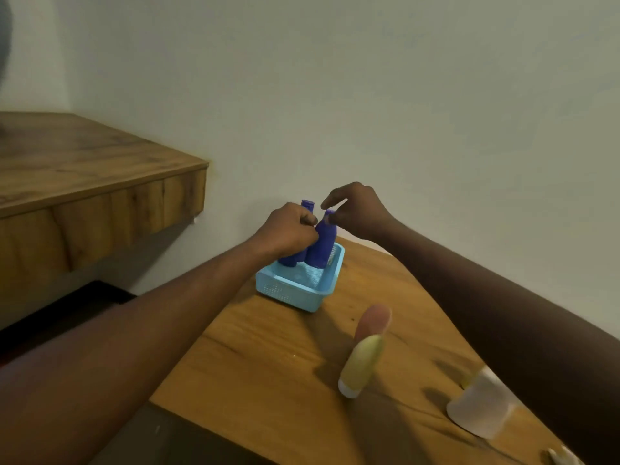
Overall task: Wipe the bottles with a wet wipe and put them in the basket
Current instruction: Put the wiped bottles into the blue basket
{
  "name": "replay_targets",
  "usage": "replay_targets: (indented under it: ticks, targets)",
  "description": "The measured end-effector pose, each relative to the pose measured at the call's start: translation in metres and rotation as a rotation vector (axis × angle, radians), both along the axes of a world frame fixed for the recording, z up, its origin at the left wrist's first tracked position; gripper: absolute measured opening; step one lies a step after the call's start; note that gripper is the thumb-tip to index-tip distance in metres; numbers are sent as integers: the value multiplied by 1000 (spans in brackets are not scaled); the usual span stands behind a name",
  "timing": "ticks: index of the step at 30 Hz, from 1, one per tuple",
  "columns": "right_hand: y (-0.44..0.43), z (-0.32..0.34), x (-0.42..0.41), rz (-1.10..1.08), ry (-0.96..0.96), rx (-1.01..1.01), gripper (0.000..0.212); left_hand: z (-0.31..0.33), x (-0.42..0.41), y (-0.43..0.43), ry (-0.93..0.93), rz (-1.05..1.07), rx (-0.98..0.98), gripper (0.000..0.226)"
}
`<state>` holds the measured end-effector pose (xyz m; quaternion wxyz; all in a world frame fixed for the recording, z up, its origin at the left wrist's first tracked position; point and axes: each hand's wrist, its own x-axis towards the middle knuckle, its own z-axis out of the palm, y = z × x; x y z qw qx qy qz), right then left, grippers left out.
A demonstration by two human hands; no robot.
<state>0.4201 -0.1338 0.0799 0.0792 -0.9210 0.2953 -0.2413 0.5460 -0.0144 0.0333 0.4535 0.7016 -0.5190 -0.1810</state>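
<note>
A plain pale wall (402, 95) fills the upper frame above a warm, wood-grain table (268, 357) that runs from the centre to the lower right. Both bare forearms reach in from the bottom corners and meet at mid-frame. The left hand (288, 229) is knuckles-up, its fingers curled round the upper body of the first purple bottle (307, 206), whose cap pokes out above the fist. The right hand (359, 213) arches over from the right, its bent fingers and thumb pinching the cap of the second purple bottle (322, 243). Both bottles are smooth, matte, deep violet and narrow toward the neck; they stand side by side, slightly tilted, in the far end of the basket (295, 290), a light blue plastic tray with perforated walls near the wall. Toward the lower right a yellow-green bottle (362, 360) with a pink end stands blurred, and beyond it a translucent white container (479, 411). A thick wooden shelf (84, 176) juts out at the left.
</note>
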Motion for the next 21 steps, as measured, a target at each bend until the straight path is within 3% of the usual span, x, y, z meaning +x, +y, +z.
replay_targets:
  ticks: [13,21]
  targets:
    - [76,23,-165,-31,105,109,21,25,-128,50,-92,-249,-25,32]
    - [79,18,-266,-176,164,123,26,21,-223,41,-207,-421,39,52]
